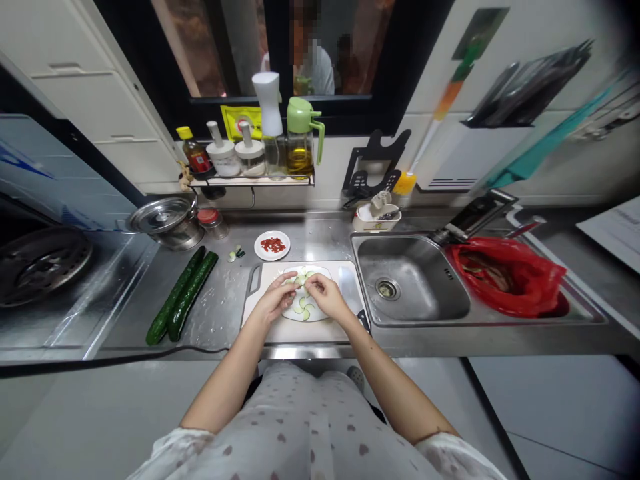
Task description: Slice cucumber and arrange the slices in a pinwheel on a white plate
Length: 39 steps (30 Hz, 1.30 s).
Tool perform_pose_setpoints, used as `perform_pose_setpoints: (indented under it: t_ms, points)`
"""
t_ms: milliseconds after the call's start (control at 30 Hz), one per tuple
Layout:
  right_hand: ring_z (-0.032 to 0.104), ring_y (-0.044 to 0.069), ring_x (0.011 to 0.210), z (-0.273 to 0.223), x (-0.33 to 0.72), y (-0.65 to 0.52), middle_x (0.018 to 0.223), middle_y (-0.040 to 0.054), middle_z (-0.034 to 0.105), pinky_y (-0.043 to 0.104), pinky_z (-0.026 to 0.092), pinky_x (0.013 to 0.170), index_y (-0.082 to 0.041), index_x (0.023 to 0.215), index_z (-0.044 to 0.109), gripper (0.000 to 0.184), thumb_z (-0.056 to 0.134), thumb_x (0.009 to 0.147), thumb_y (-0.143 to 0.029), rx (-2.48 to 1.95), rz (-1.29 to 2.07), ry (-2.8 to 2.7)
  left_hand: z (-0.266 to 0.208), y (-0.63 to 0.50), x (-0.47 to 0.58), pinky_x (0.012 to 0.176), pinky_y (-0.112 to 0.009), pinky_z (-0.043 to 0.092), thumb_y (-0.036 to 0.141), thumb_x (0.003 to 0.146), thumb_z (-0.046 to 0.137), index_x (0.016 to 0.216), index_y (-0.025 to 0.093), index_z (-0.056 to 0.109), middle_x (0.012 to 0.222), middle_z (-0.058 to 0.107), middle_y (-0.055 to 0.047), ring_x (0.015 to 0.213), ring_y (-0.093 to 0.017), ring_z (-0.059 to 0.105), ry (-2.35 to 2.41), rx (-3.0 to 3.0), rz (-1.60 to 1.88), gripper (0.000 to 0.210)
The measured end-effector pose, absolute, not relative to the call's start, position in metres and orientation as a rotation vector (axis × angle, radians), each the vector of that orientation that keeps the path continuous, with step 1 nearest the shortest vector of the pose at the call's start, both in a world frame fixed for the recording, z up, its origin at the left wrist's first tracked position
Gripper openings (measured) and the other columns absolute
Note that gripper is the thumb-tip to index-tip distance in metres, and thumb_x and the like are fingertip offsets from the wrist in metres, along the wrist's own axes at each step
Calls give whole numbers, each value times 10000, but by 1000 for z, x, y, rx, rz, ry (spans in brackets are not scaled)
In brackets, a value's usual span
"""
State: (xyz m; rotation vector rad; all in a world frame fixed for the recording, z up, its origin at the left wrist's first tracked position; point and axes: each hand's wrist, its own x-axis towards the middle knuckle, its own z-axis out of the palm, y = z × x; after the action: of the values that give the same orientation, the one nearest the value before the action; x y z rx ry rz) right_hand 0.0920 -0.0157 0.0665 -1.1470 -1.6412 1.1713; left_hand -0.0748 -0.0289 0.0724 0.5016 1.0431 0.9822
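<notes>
My left hand (277, 298) and my right hand (326, 295) meet over a white plate (320, 313). Thin pale-green cucumber slices (301, 308) lie curved in a pattern on it. Between my fingertips are more cucumber slices; my left hand holds some, and my right thumb and finger pinch at one. Under the plate is a light cutting board (295, 332) with a grey handle. On the board's right side lies a knife (351, 288), its black handle pointing toward me, partly behind my right forearm.
Two whole cucumbers (193, 293) lie left, near cucumber scraps (236, 253). Behind the board sits a small dish of red pieces (273, 245). At right are the sink (415, 280) and a red bag (530, 280). A lidded pot (170, 223) and a seasoning rack (255, 180) stand behind.
</notes>
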Motion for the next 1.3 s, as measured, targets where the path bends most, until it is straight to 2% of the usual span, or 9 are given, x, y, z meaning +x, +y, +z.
perform_pose_setpoints:
  t_ms: [233, 500, 700, 833, 1033, 1300]
  points:
    - [563, 134, 682, 57, 87, -6, 731, 1, 627, 260, 447, 666, -187, 765, 602, 175, 583, 770, -361, -1127, 1285, -1573, 73, -28, -76, 457, -172, 254, 277, 549, 804, 1064, 160, 651, 602, 501, 68, 492, -30, 407, 1153, 707, 1073, 550]
    - [549, 120, 657, 41, 88, 10, 730, -8, 637, 241, 431, 643, -181, 758, 619, 148, 590, 753, -326, -1179, 1237, -1713, 58, -24, -85, 555, -199, 370, 339, 560, 767, 897, 170, 630, 608, 542, 50, 565, -78, 504, 1315, 906, 1136, 402]
    - [526, 112, 639, 25, 82, 25, 688, -26, 615, 216, 391, 613, -182, 761, 632, 96, 591, 755, -269, -1278, 1181, -1892, 30, -20, -93, 580, -210, 387, 331, 536, 768, 788, 163, 603, 581, 543, 51, 555, -80, 503, 1432, 898, 1152, 345]
    - [527, 109, 642, 19, 77, 30, 691, -28, 620, 211, 376, 617, -183, 772, 640, 90, 553, 772, -205, -1280, 1170, -2021, 13, -19, -98, 575, -213, 388, 333, 533, 766, 764, 164, 598, 561, 542, 55, 530, -80, 489, 1525, 913, 1093, 332]
    - [549, 120, 683, 11, 68, 34, 739, -11, 648, 209, 354, 624, -186, 818, 652, 119, 540, 795, -154, -1327, 1065, -2227, -6, -18, -105, 590, -216, 389, 342, 624, 705, 771, 173, 630, 615, 590, 35, 559, -97, 518, 1780, 1080, 917, 236]
    - [570, 150, 773, 14, 54, 38, 855, 22, 693, 222, 331, 643, -207, 825, 667, 178, 511, 820, -123, -1427, 927, -2403, -9, -16, -106, 617, -224, 381, 279, 690, 669, 776, 193, 646, 680, 638, 18, 627, -119, 558, 1928, 1256, 773, 124]
